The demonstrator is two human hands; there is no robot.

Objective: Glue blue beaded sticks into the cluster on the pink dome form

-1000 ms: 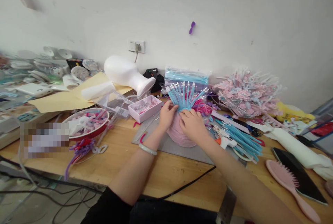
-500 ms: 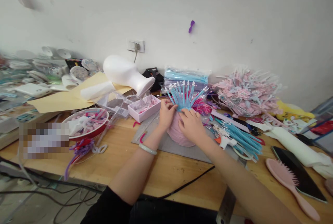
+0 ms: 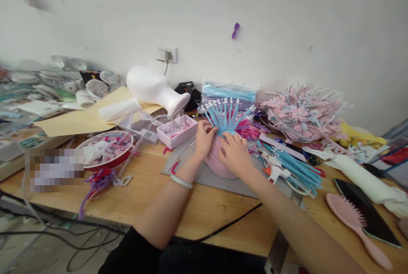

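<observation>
A fan of light-blue pipe cleaners (image 3: 227, 114) tipped with white beads stands up from a pink rounded form (image 3: 225, 165) on a grey mat (image 3: 204, 178). My left hand (image 3: 205, 140) pinches the left end of the fan's base, thumb and forefinger together. From the right, my right hand (image 3: 235, 151) grips the same base with bent fingers over the pink form. The exact contact under the fingertips is hidden. Close to my right hand lie a white and orange glue gun (image 3: 276, 173) and a bundle of blue pipe cleaners (image 3: 302, 170).
A pink box (image 3: 178, 133) of small pieces and a red-rimmed bowl (image 3: 111, 164) are on the left. Behind them lies a white foam head (image 3: 148, 85). Pink floral pieces (image 3: 301, 112) pile up at back right. A pink hairbrush (image 3: 346, 214) and a dark tablet (image 3: 369, 218) lie right.
Both hands stay at the base of the blue fan with almost no movement. The view has shifted very slightly.
</observation>
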